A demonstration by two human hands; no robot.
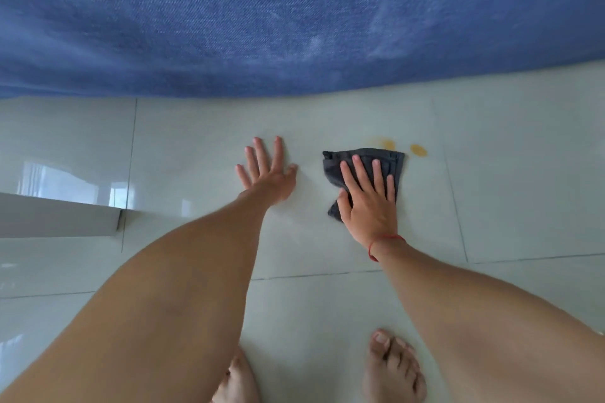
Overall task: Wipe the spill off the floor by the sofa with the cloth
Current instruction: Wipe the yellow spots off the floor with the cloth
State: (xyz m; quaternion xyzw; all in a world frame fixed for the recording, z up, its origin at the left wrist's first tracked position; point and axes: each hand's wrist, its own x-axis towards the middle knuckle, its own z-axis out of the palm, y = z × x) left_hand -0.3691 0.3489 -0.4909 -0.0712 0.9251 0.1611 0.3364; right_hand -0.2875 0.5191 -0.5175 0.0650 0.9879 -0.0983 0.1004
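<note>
Fingers (258, 154) of the left hand (266, 173) are spread apart and lie flat on the bare floor (196, 147), holding nothing; judging by the straight arm, that hand props the person up. At nine o'clock from it, at the frame's left edge, a pale ledge (59, 219) juts in over the glossy tiles. At three o'clock from the left hand, well clear of it, the right hand (368, 199) presses the cloth (389, 162) to the floor, fingers splayed across its top and thumb at its near edge, so it is pinned under the palm, not pinched; a red string (384, 240) rings that wrist. The cloth is dark, bunched, and flat on the tile. The spill (418, 150) shows as small orange spots at about one o'clock from the cloth, one touching its far edge, the other just beside its far right corner, both short of the sofa (294, 26) that fills twelve o'clock. Wiping looks underway but unfinished. Next, the right hand likely needs to push the cloth toward one o'clock over both spots, keeping pressure down.
</note>
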